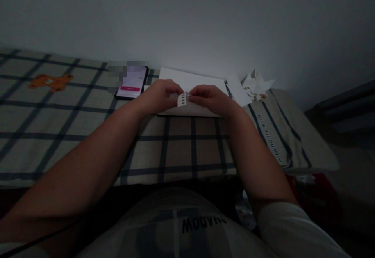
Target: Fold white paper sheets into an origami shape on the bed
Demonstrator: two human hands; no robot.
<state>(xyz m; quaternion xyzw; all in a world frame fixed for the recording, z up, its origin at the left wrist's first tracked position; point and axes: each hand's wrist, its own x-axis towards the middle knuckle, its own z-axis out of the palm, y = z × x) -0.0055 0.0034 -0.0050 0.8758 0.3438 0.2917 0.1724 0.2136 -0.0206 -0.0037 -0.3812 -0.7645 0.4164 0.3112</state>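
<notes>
"Any writing?"
"'around the world' on the checked cloth (178,145); apparently 'SHADOW' on the shirt (202,223)."
"And the slotted white strip (181,100)?"
"Above the white rectangle (190,77), its long axis running roughly bodyward, the left hand (161,94) and right hand (213,98) pinching it."
"Nearby?"
"A phone (131,83) lay left, crumpled paper (254,84) right."

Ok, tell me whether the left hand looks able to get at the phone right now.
Probably yes: the phone lies near the left hand, with nothing seen covering its visible part. But the hand's fingers appear to hold the small white piece, so they'd likely need freeing first.
</notes>
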